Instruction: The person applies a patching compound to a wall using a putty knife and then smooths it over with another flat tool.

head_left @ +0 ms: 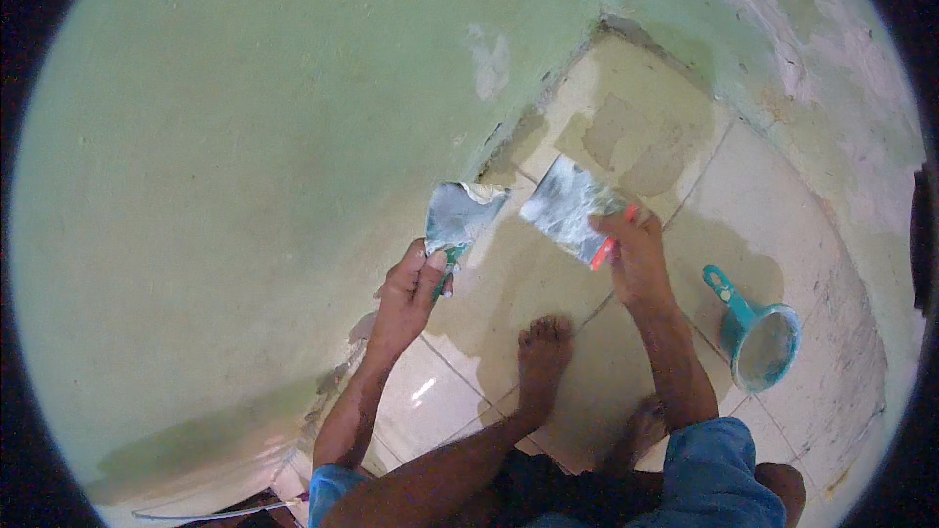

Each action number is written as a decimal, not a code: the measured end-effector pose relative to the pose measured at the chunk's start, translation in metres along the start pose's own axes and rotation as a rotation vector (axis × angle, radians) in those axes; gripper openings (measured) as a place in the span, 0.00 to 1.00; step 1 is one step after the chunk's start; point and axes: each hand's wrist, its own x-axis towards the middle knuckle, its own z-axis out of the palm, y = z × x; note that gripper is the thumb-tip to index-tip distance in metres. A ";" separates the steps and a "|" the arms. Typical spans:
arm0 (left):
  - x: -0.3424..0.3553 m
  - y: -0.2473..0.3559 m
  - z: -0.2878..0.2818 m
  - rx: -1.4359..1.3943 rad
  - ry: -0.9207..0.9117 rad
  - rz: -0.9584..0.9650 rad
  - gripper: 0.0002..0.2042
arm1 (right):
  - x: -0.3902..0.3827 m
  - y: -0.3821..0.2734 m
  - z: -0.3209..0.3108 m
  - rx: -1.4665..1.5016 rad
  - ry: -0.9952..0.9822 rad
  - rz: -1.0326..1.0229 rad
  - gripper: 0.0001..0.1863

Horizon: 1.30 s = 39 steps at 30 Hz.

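Note:
In my left hand (411, 286) is a putty knife (455, 218) with a green handle. Its broad metal blade points up and carries a lump of whitish putty along the far edge. My right hand (631, 240) grips a wide scraper (564, 203) by its orange-red back edge, thumb on the blade. That metal blade is smeared with pale putty and tilts toward the left one. A small gap separates the two blades, and both are held in the air above the floor near the wall.
A green wall (245, 166) fills the left, with a whitish patch (489, 61) near the corner. Patched wall (802, 39) also runs along the right. On the tiled floor (782, 205) stands a teal dipper (766, 347). My bare foot (544, 362) is below the blades.

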 end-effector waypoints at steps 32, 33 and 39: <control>-0.084 -0.079 -0.035 0.336 0.231 -0.109 0.05 | 0.200 0.155 0.146 -0.922 0.380 -0.049 0.17; -0.088 -0.080 -0.038 0.304 0.242 -0.146 0.06 | 0.183 0.161 0.152 -0.907 0.378 -0.119 0.18; -0.081 -0.074 -0.038 0.292 0.249 -0.161 0.08 | 0.106 0.155 0.128 -0.661 0.328 -0.280 0.19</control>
